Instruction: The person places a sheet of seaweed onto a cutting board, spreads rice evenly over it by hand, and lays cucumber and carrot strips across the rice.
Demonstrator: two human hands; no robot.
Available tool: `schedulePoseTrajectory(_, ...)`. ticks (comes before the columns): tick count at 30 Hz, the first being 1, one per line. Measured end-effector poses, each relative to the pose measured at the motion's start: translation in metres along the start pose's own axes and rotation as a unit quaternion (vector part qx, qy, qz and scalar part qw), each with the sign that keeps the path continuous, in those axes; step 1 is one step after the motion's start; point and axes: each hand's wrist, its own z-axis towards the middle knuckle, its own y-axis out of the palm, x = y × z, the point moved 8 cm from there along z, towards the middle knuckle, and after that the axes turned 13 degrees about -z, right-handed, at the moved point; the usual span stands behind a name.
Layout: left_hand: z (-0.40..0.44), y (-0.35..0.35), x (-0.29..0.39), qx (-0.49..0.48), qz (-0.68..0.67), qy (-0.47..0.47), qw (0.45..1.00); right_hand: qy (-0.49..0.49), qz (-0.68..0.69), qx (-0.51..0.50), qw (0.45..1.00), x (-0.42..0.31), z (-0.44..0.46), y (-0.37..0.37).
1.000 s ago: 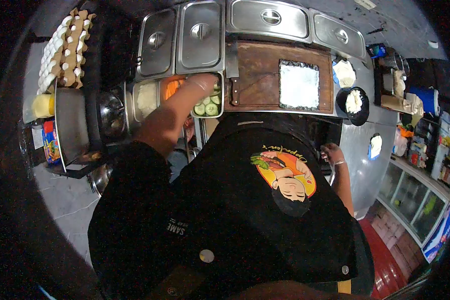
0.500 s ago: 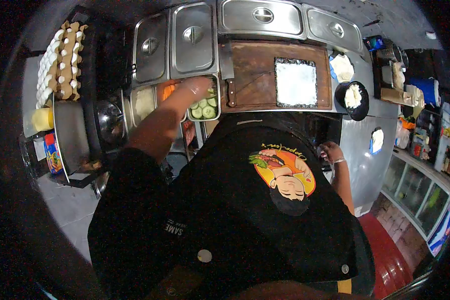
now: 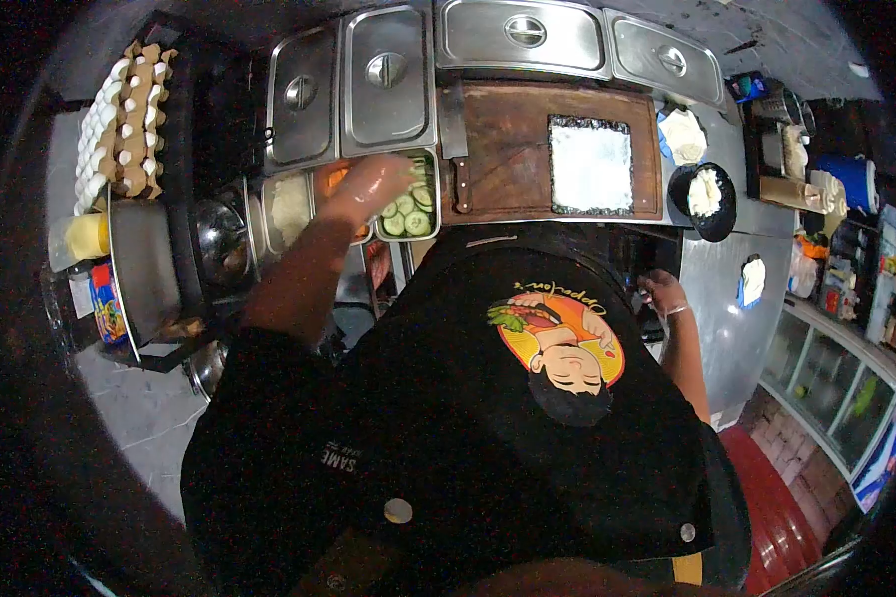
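My left hand [image 3: 377,184] reaches over the steel pans of cut vegetables, its fingers blurred above the pan of cucumber slices [image 3: 404,215]. Orange strips [image 3: 330,183], perhaps carrot, show partly beneath that hand. By my right side, my right hand [image 3: 664,293] hangs low with its fingers curled in; whatever they may hold is hidden. Both hands look covered in thin clear plastic. On the wooden cutting board [image 3: 513,149] lies a dark-edged sheet spread with white [image 3: 590,165], possibly rice on seaweed. A knife [image 3: 462,186] and a wide-bladed cleaver [image 3: 452,121] lie at the board's left side.
Lidded steel pans [image 3: 523,35] line the back. A black bowl [image 3: 702,202] with pale food stands right of the board. Egg trays [image 3: 124,124] are at far left, near a dark pan [image 3: 219,239]. A pan of pale shreds [image 3: 289,209] sits left of the orange strips.
My left hand has shifted slightly left and lifted back, uncovering more of the cucumber slices. My right hand has barely moved.
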Motion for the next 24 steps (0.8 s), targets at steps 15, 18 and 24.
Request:
schedulePoseTrajectory(15, 0.011, 0.033, 0.117, -0.001, -0.664, -0.104, 0.741, -0.238, 0.092, -0.101, 0.962, -0.408, -0.069, -0.022)
schedulePoseTrajectory(18, 0.030, 0.069, 0.163, -0.051, -0.674, -0.127, 0.726, -0.217, 0.193, -0.154, 0.944, -0.434, -0.071, -0.008)
schedulePoseTrajectory(24, 0.061, 0.121, 0.214, -0.139, -0.608, -0.098, 0.775, -0.129, 0.317, -0.195, 0.919, -0.385, -0.045, -0.006)
